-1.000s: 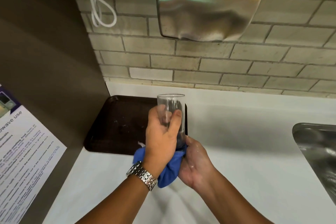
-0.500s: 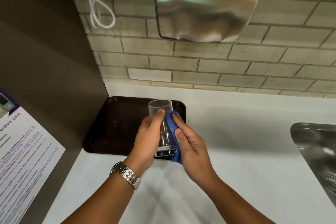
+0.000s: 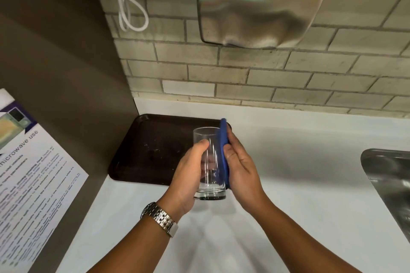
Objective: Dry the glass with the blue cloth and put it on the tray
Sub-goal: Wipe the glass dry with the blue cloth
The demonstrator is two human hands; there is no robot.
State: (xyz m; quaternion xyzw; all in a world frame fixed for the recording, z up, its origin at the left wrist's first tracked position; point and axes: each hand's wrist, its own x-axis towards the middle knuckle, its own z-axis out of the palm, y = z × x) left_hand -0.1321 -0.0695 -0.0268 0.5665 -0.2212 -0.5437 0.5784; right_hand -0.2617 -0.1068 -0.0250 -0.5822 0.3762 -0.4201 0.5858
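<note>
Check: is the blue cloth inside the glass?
No, the right hand presses the blue cloth against the outside of the glass, which the left hand grips.

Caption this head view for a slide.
Left hand grips clear drinking glass; right hand presses blue cloth against it.
</note>
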